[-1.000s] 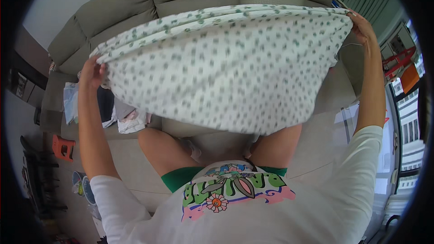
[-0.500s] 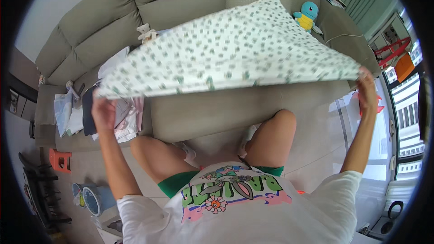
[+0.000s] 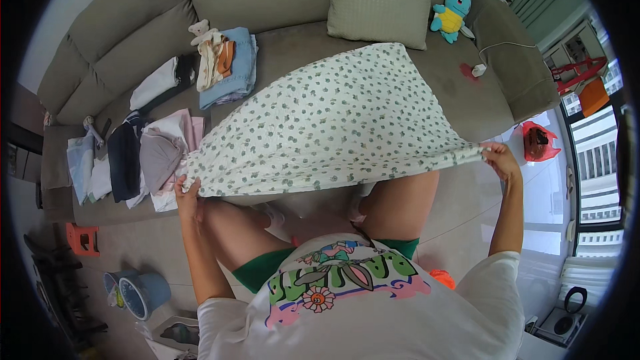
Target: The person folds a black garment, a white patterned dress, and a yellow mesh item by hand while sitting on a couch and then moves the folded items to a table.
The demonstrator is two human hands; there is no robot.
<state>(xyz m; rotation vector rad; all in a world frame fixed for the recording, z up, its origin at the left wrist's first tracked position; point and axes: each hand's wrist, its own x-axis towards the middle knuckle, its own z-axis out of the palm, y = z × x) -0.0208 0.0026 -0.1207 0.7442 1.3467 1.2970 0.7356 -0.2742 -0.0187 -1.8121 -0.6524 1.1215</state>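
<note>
On the grey sofa, folded clothes at left, partly hidden by a green-patterned white cloth; cushion and blue plush toy behind. Gripping its near edge with left fingers and right fingers, holding it spread over the seat. Colourful lettering printed across the shirt.

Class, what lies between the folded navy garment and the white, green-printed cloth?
The head view shows a folded grey garment and pale pink fabric between the navy garment and printed cloth.

Matt, wrinkled cloth; glossy floor tiles.
</note>
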